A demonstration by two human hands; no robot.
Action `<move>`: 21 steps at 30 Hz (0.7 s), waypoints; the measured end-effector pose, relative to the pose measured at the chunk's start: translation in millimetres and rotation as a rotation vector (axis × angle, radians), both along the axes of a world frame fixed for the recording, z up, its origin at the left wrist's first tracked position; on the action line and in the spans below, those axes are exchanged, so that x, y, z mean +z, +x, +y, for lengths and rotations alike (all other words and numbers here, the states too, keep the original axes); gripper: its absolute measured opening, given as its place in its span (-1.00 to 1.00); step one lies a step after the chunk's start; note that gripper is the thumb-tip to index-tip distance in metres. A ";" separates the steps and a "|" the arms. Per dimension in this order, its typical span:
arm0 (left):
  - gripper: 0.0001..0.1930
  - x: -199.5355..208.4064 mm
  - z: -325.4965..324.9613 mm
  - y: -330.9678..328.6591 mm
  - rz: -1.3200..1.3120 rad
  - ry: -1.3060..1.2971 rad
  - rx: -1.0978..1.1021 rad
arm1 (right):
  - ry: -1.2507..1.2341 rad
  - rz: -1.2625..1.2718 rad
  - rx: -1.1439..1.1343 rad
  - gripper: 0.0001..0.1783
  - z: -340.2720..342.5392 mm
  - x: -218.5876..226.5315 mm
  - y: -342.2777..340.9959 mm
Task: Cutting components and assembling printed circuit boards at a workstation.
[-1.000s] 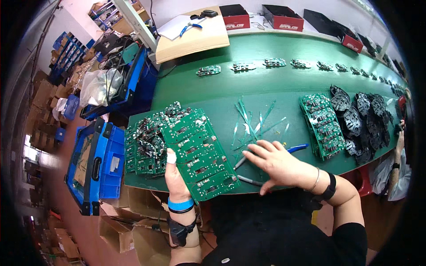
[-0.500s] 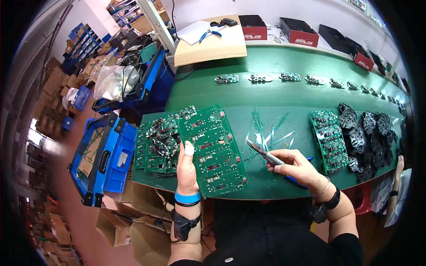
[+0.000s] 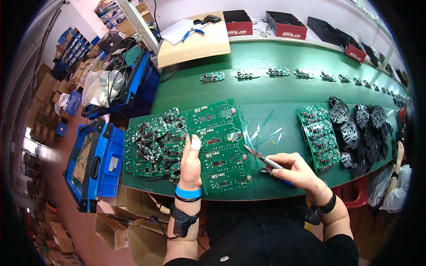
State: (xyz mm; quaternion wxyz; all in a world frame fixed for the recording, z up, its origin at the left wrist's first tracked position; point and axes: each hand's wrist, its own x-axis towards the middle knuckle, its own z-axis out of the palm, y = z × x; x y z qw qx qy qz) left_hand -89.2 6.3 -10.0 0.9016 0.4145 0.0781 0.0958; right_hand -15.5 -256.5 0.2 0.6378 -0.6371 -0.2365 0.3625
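Observation:
My left hand, with white wrapping on its thumb, grips the left edge of a green circuit board panel that stands tilted up above the table. The panel carries several boards joined in a column. In my right hand is a pair of pliers with grey metal jaws, pointing left at the panel's right edge. Whether the jaw tips touch the panel I cannot tell. Some blue shows beside my right hand, partly hidden by it. Left of my left hand lies a pile of populated circuit boards.
Thin green offcut strips lie behind the pliers. To the right are a stack of board panels and black plastic housings. Single boards line the back. A blue crate stands left; another person's arm shows far right.
The pliers have come closer to the panel's right edge. The panel is turned more upright in my left hand. The whole view has shifted slightly.

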 end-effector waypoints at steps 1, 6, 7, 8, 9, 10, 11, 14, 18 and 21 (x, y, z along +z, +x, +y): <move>-0.41 -0.2 -1.9 1.9 0.033 0.051 -0.033 | 0.013 0.063 0.044 -0.57 -3.3 -2.9 1.9; -0.36 -3.1 -15.7 11.5 -0.016 -0.351 -0.292 | 0.287 0.390 0.199 -0.51 -7.6 -23.1 2.6; -0.36 -2.2 -19.2 13.8 -0.052 -0.459 -0.355 | 0.288 0.388 0.200 -0.51 -8.3 -23.0 3.0; -0.36 -2.4 -22.6 14.9 -0.096 -0.502 -0.389 | 0.304 0.409 0.226 -0.53 -9.6 -22.9 3.5; -0.36 -2.4 -22.4 15.8 -0.098 -0.501 -0.391 | 0.320 0.430 0.251 -0.54 -10.6 -22.3 3.8; -0.36 -2.7 -21.6 16.8 -0.076 -0.403 -0.344 | 0.321 0.427 0.249 -0.54 -12.1 -19.3 3.2; -0.36 -3.0 -20.5 18.2 -0.054 -0.306 -0.296 | 0.228 0.331 0.166 -0.56 -14.0 -15.0 2.6; -0.58 -1.0 -9.6 13.8 -0.067 -0.167 -0.181 | 0.101 0.136 0.002 -0.58 -15.6 -11.8 6.2; -0.58 6.8 -12.8 8.7 0.005 0.034 -0.052 | 0.041 0.015 -0.104 -0.58 -10.6 1.7 14.5; -0.54 11.8 -16.3 8.0 0.008 0.127 -0.036 | 0.042 -0.001 -0.092 -0.58 -7.6 5.2 16.2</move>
